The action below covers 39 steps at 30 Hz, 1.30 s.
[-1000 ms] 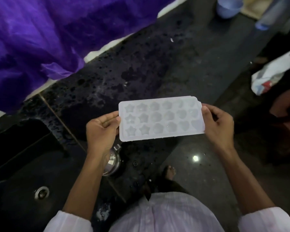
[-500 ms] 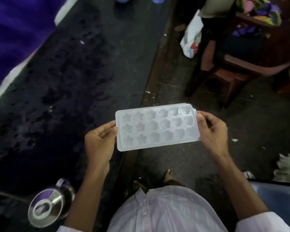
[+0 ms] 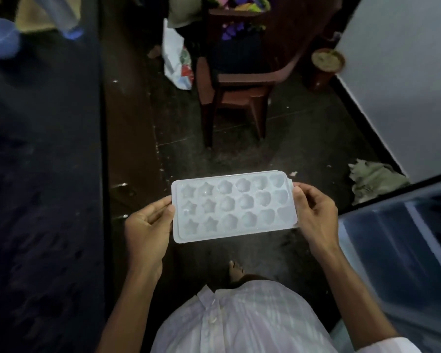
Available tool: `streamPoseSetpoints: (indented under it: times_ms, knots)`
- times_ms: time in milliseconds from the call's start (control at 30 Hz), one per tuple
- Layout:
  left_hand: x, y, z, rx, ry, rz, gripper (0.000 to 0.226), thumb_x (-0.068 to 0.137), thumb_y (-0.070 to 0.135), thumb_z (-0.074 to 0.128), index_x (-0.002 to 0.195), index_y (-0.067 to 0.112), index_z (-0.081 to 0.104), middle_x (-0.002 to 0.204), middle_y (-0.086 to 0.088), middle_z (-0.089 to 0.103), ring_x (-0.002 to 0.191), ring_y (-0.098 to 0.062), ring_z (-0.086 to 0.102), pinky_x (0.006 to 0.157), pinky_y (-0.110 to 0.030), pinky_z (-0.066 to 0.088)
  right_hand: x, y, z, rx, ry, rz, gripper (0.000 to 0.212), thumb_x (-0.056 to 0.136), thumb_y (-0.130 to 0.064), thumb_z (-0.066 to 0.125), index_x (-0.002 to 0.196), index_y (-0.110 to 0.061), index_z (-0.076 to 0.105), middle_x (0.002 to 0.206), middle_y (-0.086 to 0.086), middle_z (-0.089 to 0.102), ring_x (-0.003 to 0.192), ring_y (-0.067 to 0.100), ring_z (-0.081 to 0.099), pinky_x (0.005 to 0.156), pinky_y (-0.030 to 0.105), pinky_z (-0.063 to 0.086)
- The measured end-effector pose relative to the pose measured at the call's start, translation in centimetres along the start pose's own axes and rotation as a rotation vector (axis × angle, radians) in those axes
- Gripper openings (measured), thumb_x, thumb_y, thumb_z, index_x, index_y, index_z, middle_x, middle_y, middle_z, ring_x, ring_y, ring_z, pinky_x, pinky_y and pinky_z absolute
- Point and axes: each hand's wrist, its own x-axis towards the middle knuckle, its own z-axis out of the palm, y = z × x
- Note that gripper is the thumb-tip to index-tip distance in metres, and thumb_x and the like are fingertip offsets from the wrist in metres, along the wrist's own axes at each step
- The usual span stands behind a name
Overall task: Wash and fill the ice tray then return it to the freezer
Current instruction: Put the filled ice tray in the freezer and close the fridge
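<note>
A pale translucent ice tray [image 3: 233,206] with star, flower and heart shaped wells is held level in front of my body, over the dark floor. My left hand [image 3: 148,225] grips its left short edge and my right hand [image 3: 316,212] grips its right short edge. Water glints in the wells. At the right edge an open fridge door with a clear shelf [image 3: 402,250] comes into view below a white fridge panel [image 3: 402,80]; the freezer compartment itself is not in view.
The dark stone counter [image 3: 41,174] runs down the left side, with a blue bowl [image 3: 0,38] and a bottle [image 3: 61,16] at its far end. Ahead stand a brown plastic chair [image 3: 239,80], a plastic bag [image 3: 178,59], a small stool [image 3: 326,64] and a crumpled cloth [image 3: 374,179].
The view has swung right, away from the sink and counter toward the fridge. The tray stays level in both hands and has come off the counter over the floor.
</note>
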Motion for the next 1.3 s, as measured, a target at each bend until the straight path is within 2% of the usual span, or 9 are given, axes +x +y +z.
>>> streamPoseSetpoints:
  times_ms: [100,167,233,367,500,733,900,1133,1300]
  knots:
    - [0.7,1.0,4.1,0.038,-0.108,0.029,0.023,0.094,0.009,0.066,0.113,0.018,0.074,0.099,0.007,0.077,0.088,-0.004,0.074,0.071,-0.020,0.060,0.8,1.0,-3.0,-0.008,0.108,0.050,0.019,0.098,-0.030,0.055,0.103,-0.025,0.072,0.089,-0.013,0.074,0.080,0.002,0.069,0.061,0.018,0.055]
    - [1.0,1.6,6.7,0.065,-0.179,0.047,0.023,0.094,0.010,0.066,0.112,0.020,0.074,0.098,0.010,0.077,0.087,-0.002,0.074,0.068,-0.017,0.060,1.0,1.7,-4.7,-0.001,0.182,0.083,0.019,0.098,-0.030,0.055,0.102,-0.025,0.072,0.090,-0.013,0.073,0.080,0.002,0.069,0.061,0.016,0.054]
    - [1.4,2.1,9.1,0.104,-0.245,0.064,0.023,0.093,0.010,0.067,0.112,0.021,0.074,0.099,0.012,0.076,0.088,0.000,0.073,0.072,-0.018,0.060,1.1,2.6,-6.3,0.004,0.259,0.125,0.019,0.098,-0.031,0.055,0.102,-0.024,0.073,0.090,-0.012,0.074,0.082,0.005,0.070,0.064,0.021,0.057]
    - [1.7,3.2,13.8,0.156,-0.392,0.091,0.022,0.093,0.010,0.068,0.111,0.020,0.074,0.100,0.010,0.076,0.090,-0.001,0.073,0.068,-0.014,0.058,0.7,4.2,-9.2,0.047,0.413,0.213,0.021,0.097,-0.034,0.055,0.105,-0.026,0.073,0.094,-0.012,0.074,0.088,0.009,0.070,0.077,0.040,0.060]
    - [1.8,4.3,18.4,0.215,-0.571,0.123,0.022,0.093,0.009,0.068,0.112,0.017,0.074,0.101,0.007,0.077,0.090,-0.004,0.074,0.070,-0.015,0.059,-0.7,4.5,-11.7,0.130,0.575,0.286,0.018,0.097,-0.029,0.056,0.102,-0.024,0.073,0.093,-0.008,0.075,0.088,0.011,0.071,0.080,0.042,0.060]
    - [0.8,6.3,27.0,0.308,-0.904,0.191,0.023,0.093,0.008,0.067,0.115,0.014,0.074,0.102,0.007,0.077,0.091,-0.002,0.074,0.072,-0.016,0.059,-2.4,5.3,-15.1,0.211,0.880,0.398,0.019,0.097,-0.030,0.056,0.102,-0.024,0.073,0.095,-0.004,0.075,0.089,0.016,0.072,0.081,0.048,0.059]
    - [-1.6,7.1,32.4,0.354,-1.076,0.198,0.024,0.093,0.007,0.067,0.116,0.011,0.073,0.104,0.001,0.077,0.093,-0.009,0.075,0.084,-0.033,0.061,-3.5,6.1,-17.8,0.252,1.067,0.445,0.018,0.095,-0.030,0.057,0.100,-0.023,0.074,0.094,-0.005,0.076,0.089,0.016,0.072,0.083,0.048,0.059]
    - [-6.7,7.2,39.4,0.379,-1.226,0.206,0.021,0.094,0.004,0.065,0.111,0.013,0.073,0.096,0.003,0.077,0.088,-0.008,0.075,0.076,-0.026,0.062,-4.9,7.6,-23.2,0.240,1.199,0.465,0.020,0.095,-0.031,0.055,0.101,-0.024,0.074,0.093,-0.005,0.076,0.089,0.016,0.072,0.083,0.048,0.059]
    - [-10.7,6.7,44.0,0.374,-1.266,0.213,0.020,0.093,0.005,0.066,0.111,0.013,0.073,0.097,0.000,0.078,0.087,-0.011,0.076,0.070,-0.023,0.061,-4.8,9.4,-28.0,0.246,1.250,0.461,0.021,0.094,-0.036,0.055,0.101,-0.026,0.073,0.094,-0.006,0.076,0.090,0.016,0.072,0.083,0.049,0.059]
